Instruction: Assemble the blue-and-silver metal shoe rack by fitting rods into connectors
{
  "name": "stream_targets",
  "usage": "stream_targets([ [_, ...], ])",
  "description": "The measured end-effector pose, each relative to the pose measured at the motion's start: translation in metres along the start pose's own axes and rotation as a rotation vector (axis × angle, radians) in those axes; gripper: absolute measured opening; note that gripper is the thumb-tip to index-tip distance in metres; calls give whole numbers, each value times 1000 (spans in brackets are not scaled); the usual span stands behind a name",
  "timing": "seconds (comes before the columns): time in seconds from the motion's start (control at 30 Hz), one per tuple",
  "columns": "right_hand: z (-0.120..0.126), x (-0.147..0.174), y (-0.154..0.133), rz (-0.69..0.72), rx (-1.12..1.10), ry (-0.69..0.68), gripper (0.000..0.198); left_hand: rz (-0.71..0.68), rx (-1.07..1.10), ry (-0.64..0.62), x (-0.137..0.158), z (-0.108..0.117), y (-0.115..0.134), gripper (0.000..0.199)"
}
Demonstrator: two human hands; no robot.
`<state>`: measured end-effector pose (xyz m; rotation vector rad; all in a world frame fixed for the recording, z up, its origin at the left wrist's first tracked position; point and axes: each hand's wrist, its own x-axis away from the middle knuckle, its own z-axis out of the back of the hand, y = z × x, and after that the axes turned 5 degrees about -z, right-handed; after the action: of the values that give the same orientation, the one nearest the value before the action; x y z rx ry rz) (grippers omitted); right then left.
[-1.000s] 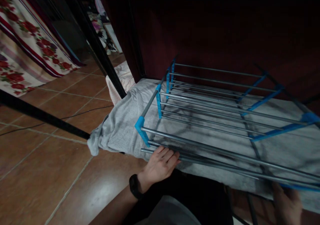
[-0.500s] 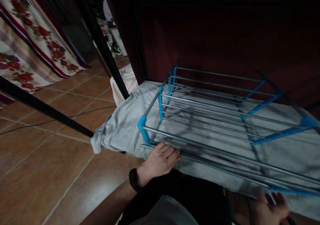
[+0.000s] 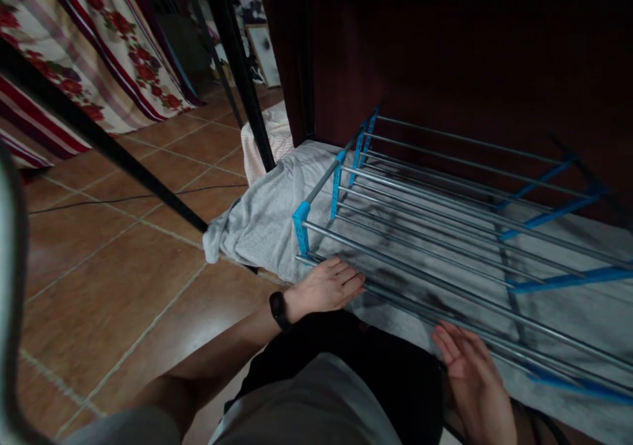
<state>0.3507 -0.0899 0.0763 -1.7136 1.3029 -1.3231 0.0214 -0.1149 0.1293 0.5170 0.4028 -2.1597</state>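
Note:
A rack of grey metal tubes with blue plastic joints [image 3: 301,224], shaped like a shoe rack, lies on a grey cloth [image 3: 270,214]. My left hand [image 3: 333,285], with a black band at the wrist, is closed over a metal rod [image 3: 304,258] at the rack's near left edge; the thumb is hidden. Farther right, my right hand [image 3: 472,366] is open, palm turned up and fingers stretched out. Its fingertips are close to the near metal tubes [image 3: 440,320]; whether they touch cannot be made out.
A dark reddish panel [image 3: 435,56] stands right behind the rack. Dark poles [image 3: 242,69] slant at the left, over a tiled floor [image 3: 163,267] crossed by a thin cable [image 3: 123,198]. A flowered curtain [image 3: 119,56] hangs at the upper left.
My right hand, blurred earlier at the lower right, has moved left and up towards the near tubes and opened. My left hand stays at the rod, its fingers looser. The view has shifted.

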Motion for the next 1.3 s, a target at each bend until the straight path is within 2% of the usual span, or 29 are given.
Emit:
stream_targets([
  [0.1,-9,2,-4,-44,-69,-34,19,-12,0,10,-1,-1,-1,23],
  [0.23,-23,1,-6,-43,-90,-53,25,-8,-1,10,-2,-2,-1,24],
  [0.5,-38,-3,-7,11,-111,24,28,-11,-9,-28,0,-3,-5,26],
  [0.6,-39,-3,-7,19,-127,26,27,24,-3,-37,5,0,-9,27],
  [0.67,-41,-3,-8,2,-147,21,26,76,-15,6,13,4,-12,27],
  [0.77,-43,-3,-10,-7,-178,28,25,201,-47,144,32,9,-16,23],
  [0.83,-45,-3,-11,4,-188,38,26,355,-46,289,47,11,-20,18],
  [0.93,-48,-3,-13,12,-197,44,26,723,64,608,59,12,-29,14],
  [1.0,-48,-3,-14,10,-209,46,25,962,242,806,58,12,-39,22],
  [1.03,-48,-3,-15,8,-215,48,25,1054,360,857,55,12,-45,27],
  [1.1,-48,-4,-15,6,-225,51,24,1157,609,835,46,12,-55,39],
  [1.17,-47,-5,-14,10,-229,55,24,1163,776,722,37,13,-63,51],
  [1.23,-46,-6,-13,16,-219,56,24,1138,817,635,29,13,-66,56],
  [1.3,-46,-7,-12,21,-198,51,25,1141,798,616,24,11,-66,59],
])
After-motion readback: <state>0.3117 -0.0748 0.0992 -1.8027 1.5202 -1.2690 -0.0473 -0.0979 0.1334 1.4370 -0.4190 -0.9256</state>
